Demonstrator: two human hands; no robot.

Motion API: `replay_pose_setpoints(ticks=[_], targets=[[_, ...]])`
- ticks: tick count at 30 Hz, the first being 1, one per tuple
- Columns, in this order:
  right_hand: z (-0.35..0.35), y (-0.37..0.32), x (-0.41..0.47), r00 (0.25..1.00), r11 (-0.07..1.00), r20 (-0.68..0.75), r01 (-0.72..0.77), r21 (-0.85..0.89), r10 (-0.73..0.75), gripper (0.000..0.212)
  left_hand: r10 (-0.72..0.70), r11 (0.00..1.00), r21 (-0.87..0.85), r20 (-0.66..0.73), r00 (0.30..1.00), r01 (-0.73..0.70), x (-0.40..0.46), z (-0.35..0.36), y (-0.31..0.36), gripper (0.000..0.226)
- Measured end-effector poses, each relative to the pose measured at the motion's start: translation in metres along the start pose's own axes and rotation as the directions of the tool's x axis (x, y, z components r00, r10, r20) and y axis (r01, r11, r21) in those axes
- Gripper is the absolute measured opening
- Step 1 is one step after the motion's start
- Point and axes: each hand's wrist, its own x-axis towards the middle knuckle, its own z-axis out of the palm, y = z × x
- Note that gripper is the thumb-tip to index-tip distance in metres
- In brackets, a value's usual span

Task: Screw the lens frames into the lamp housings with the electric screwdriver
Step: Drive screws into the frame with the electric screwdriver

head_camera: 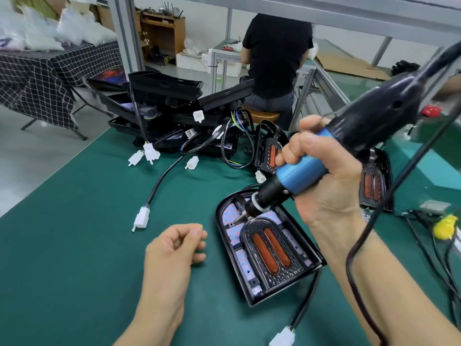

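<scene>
A black lamp housing [309, 264] lies flat on the green mat in front of me. A black lens frame [287, 277] with two orange lenses sits inside it. My right hand [324, 176] grips the blue and black electric screwdriver [304, 171], tilted, with its tip just above the housing's upper left corner. My left hand [172, 253] rests on the mat to the left of the housing, its fingers loosely curled with the thumb against the fingertips. Whether it pinches a screw I cannot tell.
A pile of black lamp housings with cables and white connectors [169, 113] lies at the back of the mat. Two more lamps [268, 146] [374, 181] stand behind my right hand. The screwdriver's black cord [359, 245] hangs over my right forearm. A person in black [274, 61] sits beyond.
</scene>
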Motion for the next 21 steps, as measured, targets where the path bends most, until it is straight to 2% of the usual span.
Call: replay_pose_setpoints(ticks=[7,11,16,21], targets=[[0.0,0.024,0.011,0.995,0.993,0.095,0.012,-0.115,-0.001,0.02,-0.035,0.999,0.011,0.041,0.999,0.035,0.0,0.01,-0.006,0.014],[-0.002,0.032,0.013,0.992,0.989,0.128,0.016,-0.145,0.003,0.03,-0.043,0.999,0.018,0.045,0.998,0.042,0.001,0.01,-0.006,0.017],[0.001,0.035,0.014,0.98,0.987,0.196,0.048,-0.154,-0.017,0.018,-0.009,1.0,0.02,0.074,0.997,0.007,-0.005,0.011,-0.008,0.016],[0.002,0.031,0.009,0.984,0.99,0.176,0.032,-0.141,-0.007,0.017,0.032,0.999,0.032,0.102,0.994,-0.035,-0.006,0.012,-0.006,0.02]])
